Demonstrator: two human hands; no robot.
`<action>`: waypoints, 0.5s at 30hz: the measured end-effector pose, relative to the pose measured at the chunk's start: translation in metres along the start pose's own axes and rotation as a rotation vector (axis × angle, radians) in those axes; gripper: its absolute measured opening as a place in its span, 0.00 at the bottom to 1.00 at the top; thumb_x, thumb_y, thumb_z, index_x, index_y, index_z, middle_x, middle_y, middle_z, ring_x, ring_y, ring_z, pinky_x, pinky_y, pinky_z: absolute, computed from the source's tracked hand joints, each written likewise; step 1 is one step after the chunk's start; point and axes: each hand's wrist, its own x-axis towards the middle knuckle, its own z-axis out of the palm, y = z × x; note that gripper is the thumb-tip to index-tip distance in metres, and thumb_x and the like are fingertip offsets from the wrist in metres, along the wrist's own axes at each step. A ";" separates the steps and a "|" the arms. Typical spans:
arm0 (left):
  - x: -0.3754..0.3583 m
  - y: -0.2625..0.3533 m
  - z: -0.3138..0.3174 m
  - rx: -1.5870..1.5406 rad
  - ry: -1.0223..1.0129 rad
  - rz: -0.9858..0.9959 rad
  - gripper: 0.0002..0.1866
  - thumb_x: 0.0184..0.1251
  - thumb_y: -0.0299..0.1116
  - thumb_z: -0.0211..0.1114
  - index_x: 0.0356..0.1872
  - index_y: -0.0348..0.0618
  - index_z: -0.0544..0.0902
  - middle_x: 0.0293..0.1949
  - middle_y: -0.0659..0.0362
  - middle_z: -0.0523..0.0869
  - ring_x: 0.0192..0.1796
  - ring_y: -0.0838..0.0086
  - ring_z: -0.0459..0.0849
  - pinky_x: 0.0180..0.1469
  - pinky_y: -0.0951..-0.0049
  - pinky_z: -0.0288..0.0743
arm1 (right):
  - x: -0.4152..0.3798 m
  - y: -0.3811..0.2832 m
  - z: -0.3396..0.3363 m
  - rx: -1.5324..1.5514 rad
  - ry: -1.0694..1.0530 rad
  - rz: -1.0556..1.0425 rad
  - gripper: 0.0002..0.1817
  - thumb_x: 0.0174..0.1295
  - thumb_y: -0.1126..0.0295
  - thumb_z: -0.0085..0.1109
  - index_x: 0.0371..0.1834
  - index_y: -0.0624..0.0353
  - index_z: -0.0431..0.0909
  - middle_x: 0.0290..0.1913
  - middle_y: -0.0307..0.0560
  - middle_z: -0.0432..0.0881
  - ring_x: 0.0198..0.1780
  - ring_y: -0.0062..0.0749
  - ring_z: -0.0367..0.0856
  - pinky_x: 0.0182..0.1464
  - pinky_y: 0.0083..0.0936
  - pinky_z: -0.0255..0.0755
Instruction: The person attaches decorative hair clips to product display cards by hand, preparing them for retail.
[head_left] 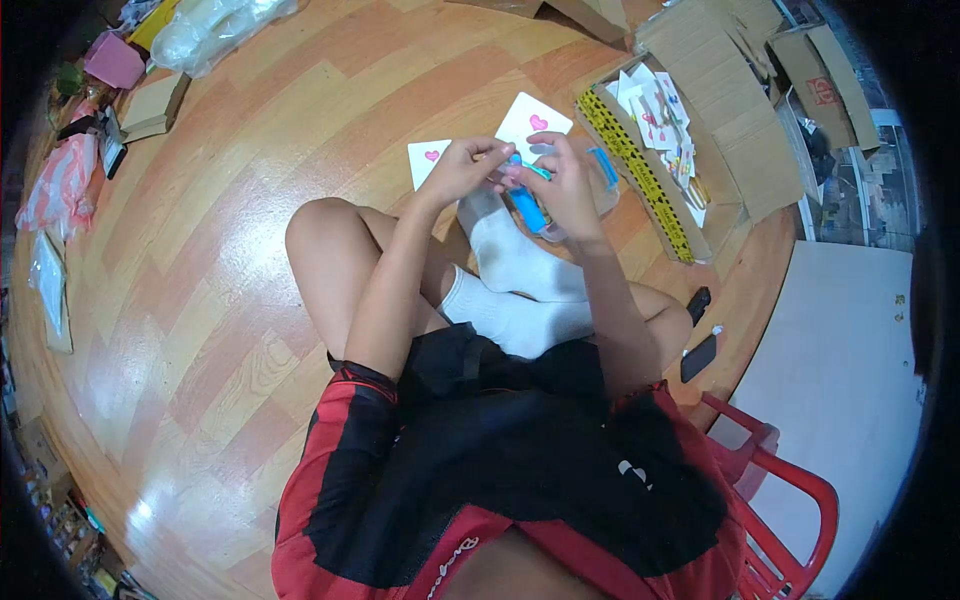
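My left hand (468, 170) and my right hand (562, 182) meet above my white socks (515, 260). Between their fingertips is a small blue item (516, 160), too small to make out fully; the fingers of both hands are pinched around it. A white card with a pink heart (537, 118) lies on the floor just beyond my hands, and a second heart card (425, 160) lies beside my left hand. Below the fingers is a bright blue object (528, 210), partly hidden, with a clear plastic container (606, 180) beside my right hand.
An open cardboard box (715, 165) with yellow-black tape holds several cards. A black phone-like object (699, 357) lies by my right knee, near a red plastic chair (800, 480). Plastic bags (215, 30) and a stack of brown card (155, 107) are at left.
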 end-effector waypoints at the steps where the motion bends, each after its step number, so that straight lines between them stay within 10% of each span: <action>1: -0.001 0.001 0.000 -0.020 0.014 -0.011 0.14 0.61 0.36 0.50 0.38 0.34 0.75 0.31 0.56 0.79 0.30 0.75 0.80 0.32 0.81 0.75 | 0.000 0.003 0.001 0.002 0.001 -0.001 0.19 0.50 0.70 0.57 0.44 0.62 0.63 0.23 0.40 0.73 0.22 0.13 0.68 0.23 0.10 0.60; 9: 0.003 -0.004 -0.006 -0.032 0.071 0.068 0.13 0.61 0.36 0.51 0.34 0.33 0.75 0.28 0.57 0.79 0.30 0.76 0.80 0.29 0.82 0.75 | 0.003 0.019 -0.011 0.153 -0.093 0.265 0.15 0.53 0.61 0.54 0.19 0.62 0.72 0.14 0.36 0.69 0.16 0.12 0.64 0.15 0.11 0.54; 15: 0.004 -0.005 -0.004 0.048 0.082 0.070 0.10 0.60 0.33 0.53 0.32 0.35 0.75 0.25 0.60 0.79 0.26 0.80 0.79 0.26 0.85 0.72 | -0.001 0.023 -0.014 -0.011 -0.139 0.218 0.15 0.56 0.62 0.50 0.18 0.61 0.72 0.15 0.32 0.68 0.17 0.09 0.62 0.18 0.09 0.56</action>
